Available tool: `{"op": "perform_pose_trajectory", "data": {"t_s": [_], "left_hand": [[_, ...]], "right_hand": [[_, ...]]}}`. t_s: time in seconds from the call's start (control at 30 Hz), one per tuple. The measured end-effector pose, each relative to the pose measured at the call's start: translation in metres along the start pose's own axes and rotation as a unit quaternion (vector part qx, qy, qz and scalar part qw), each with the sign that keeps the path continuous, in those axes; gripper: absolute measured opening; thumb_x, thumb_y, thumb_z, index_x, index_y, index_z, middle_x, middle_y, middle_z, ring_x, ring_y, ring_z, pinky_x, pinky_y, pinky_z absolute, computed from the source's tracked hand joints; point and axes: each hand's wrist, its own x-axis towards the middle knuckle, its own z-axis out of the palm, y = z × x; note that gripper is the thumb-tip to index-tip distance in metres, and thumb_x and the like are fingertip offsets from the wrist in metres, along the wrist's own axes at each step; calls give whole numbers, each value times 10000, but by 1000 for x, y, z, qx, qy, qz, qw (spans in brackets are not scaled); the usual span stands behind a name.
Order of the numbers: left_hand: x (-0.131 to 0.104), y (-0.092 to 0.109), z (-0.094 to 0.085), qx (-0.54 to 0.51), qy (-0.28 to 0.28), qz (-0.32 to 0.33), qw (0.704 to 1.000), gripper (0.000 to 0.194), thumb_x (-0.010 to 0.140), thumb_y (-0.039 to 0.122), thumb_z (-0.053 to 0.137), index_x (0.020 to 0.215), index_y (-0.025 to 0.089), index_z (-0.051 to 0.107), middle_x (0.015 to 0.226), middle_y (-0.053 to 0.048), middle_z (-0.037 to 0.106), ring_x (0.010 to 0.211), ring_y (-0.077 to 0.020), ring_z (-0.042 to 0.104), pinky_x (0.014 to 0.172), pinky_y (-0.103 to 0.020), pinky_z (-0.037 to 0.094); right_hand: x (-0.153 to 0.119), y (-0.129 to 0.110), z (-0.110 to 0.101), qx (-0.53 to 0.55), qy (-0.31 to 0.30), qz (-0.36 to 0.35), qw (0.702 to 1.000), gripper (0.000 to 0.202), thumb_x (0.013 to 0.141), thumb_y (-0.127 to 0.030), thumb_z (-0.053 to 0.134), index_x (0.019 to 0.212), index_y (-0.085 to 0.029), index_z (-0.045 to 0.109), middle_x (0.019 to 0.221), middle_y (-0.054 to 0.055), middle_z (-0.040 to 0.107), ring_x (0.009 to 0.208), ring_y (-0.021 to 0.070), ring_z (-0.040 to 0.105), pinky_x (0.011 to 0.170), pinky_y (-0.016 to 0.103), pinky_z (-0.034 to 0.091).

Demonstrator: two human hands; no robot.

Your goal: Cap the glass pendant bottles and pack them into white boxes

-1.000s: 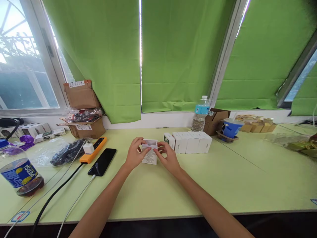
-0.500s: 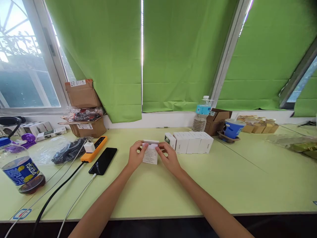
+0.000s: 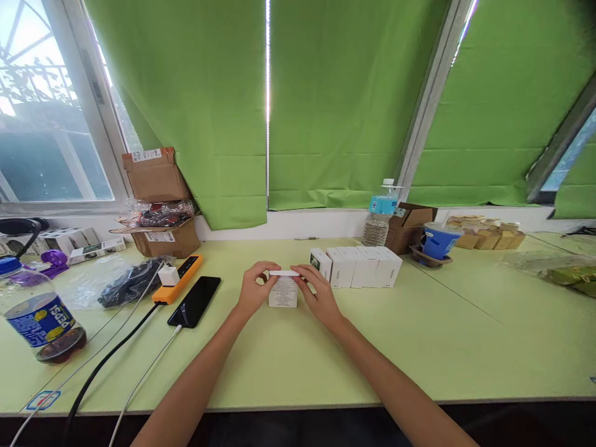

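Note:
A small white carton point(image 3: 283, 295) with fine print on its near face stands upright on the table in the middle of the head view. Its top flap point(image 3: 284, 273) lies across the upper edge. My left hand point(image 3: 255, 289) grips the upper left corner between thumb and fingers. On the opposite corner, my right hand point(image 3: 320, 294) pinches the flap and side the same way. The fingers partly cover the carton's upper sides. Just right of my right hand stands a row of several similar white boxes point(image 3: 364, 268).
Left of my hands lie a black phone point(image 3: 194, 302) on a white cable and an orange power strip point(image 3: 179, 279). A Pepsi bottle point(image 3: 44, 323) stands far left. A water bottle point(image 3: 379, 214), an open brown box point(image 3: 410, 226) and a blue cup point(image 3: 437, 241) stand behind on the right.
The carton's top flap has tipped down from a raised, tilted position to lie about level over the top. My thumbs have moved from the near face up to the top corners.

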Motion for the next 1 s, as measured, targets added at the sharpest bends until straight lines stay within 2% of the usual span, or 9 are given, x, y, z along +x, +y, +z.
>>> {"op": "perform_pose_trajectory", "data": {"t_s": [0.13, 0.23, 0.4, 0.57, 0.77, 1.0], "left_hand": [[-3, 0, -6, 42, -54, 50, 996, 248, 820, 374, 674, 1029, 242, 705, 1067, -87, 687, 994, -214, 627, 673, -305, 527], [-6, 0, -6, 64, -77, 69, 993, 301, 850, 398, 641, 1108, 248, 684, 1091, -97, 685, 1004, -222, 626, 724, -342, 541], [-8, 1, 0, 64, -50, 68, 994, 254, 924, 372, 536, 1080, 244, 690, 1046, -92, 698, 951, -202, 644, 718, -330, 540], [-10, 4, 4, 69, -31, 56, 996, 243, 930, 367, 527, 1067, 256, 695, 1052, -82, 703, 949, -202, 650, 738, -337, 541], [-10, 7, 6, 68, -24, 36, 997, 262, 939, 378, 506, 1068, 252, 695, 1019, -73, 706, 922, -198, 648, 710, -320, 530], [-10, 4, 6, 58, -28, 57, 996, 250, 938, 347, 519, 1071, 268, 715, 1010, -77, 684, 908, -187, 644, 718, -308, 530]], "right_hand": [[0, 3, -2, -15, 2, -21, 1000, 328, 986, -367, 423, 1250, -333, 615, 1151, 72, 601, 1064, 230, 587, 915, 420, 516], [0, 4, -2, -9, -13, -11, 1000, 324, 969, -397, 459, 1239, -331, 625, 1150, 75, 598, 1001, 225, 605, 873, 412, 545], [0, 2, -1, 8, -24, 17, 1000, 347, 940, -454, 502, 1232, -319, 630, 1145, 82, 602, 943, 223, 621, 776, 380, 585], [0, -1, 0, 12, -10, 23, 1000, 335, 943, -457, 498, 1202, -304, 645, 1126, 83, 617, 937, 226, 621, 785, 384, 575], [2, -2, 2, 12, 14, 26, 999, 325, 940, -465, 501, 1146, -285, 676, 1066, 80, 639, 912, 223, 622, 774, 377, 566], [2, 1, 3, 10, 20, 36, 999, 309, 932, -446, 514, 1134, -310, 704, 1048, 74, 642, 905, 221, 631, 726, 366, 576]]}}
